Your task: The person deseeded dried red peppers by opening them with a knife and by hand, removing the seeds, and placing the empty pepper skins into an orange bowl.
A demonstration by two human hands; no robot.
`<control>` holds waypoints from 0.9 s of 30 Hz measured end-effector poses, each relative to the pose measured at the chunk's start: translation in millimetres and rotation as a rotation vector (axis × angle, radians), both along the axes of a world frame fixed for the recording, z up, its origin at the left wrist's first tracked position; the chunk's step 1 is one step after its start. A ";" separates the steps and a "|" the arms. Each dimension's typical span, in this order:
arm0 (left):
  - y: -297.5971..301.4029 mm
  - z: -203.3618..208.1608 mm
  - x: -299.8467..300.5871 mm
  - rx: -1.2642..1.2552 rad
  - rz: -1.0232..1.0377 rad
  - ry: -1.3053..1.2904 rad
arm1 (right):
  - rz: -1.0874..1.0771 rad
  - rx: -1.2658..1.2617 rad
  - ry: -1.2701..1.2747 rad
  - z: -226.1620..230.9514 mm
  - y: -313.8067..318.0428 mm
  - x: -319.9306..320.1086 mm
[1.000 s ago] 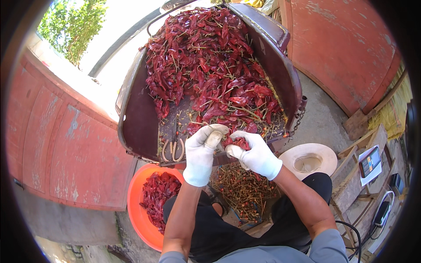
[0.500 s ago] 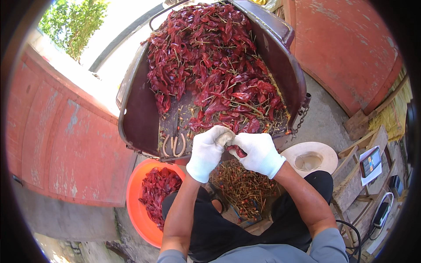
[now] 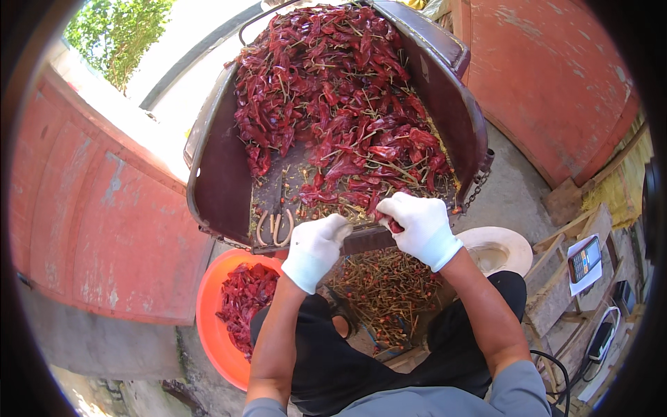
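Both my hands wear white gloves and are held over the near edge of the dark maroon cart bed (image 3: 224, 201). A dried red chili pepper (image 3: 394, 226) shows partly between the closed fingers of my right hand (image 3: 422, 229). To its left, apart from it, my left hand (image 3: 314, 251) has its fingers curled together; what they hold, if anything, is hidden. A big heap of dried red chilies (image 3: 323, 90) with pale stems fills the far part of the bed. Beside my left hand lie scissors (image 3: 276, 229) with tan loop handles.
An orange basin (image 3: 212, 340) holding red chilies (image 3: 243, 299) stands at my left. Loose stems (image 3: 382, 299) are piled below the cart, between my legs. A pale hat (image 3: 511, 247), a wooden pallet (image 3: 549, 306) and a handheld keypad device (image 3: 585, 257) are at the right.
My hands have separated from each other. The left has moved left and slightly down, the right a little to the right and up, keeping the red chili.
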State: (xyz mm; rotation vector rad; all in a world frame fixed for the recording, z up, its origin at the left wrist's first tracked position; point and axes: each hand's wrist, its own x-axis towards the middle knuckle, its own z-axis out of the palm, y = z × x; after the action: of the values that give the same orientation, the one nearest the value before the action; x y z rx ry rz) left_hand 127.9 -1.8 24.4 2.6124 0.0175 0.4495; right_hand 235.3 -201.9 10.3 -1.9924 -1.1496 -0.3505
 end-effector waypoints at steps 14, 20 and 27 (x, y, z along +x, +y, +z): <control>119.6 -37.6 -19.5 0.471 0.602 0.451 | 0.084 0.307 0.520 -4.7 10.3 -2.3; 109.7 -31.7 -20.1 0.329 0.687 0.520 | -0.020 0.263 0.594 -8.3 6.8 3.6; 112.5 -30.2 -27.7 0.107 0.747 0.510 | -0.047 0.260 0.591 -10.3 5.2 11.4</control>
State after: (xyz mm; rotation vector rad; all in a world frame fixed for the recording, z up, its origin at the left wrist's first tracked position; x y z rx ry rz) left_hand 100.2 110.7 -5.9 2.6761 1.1822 0.0002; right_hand 246.8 -196.7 0.1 -1.7251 -0.6456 0.0697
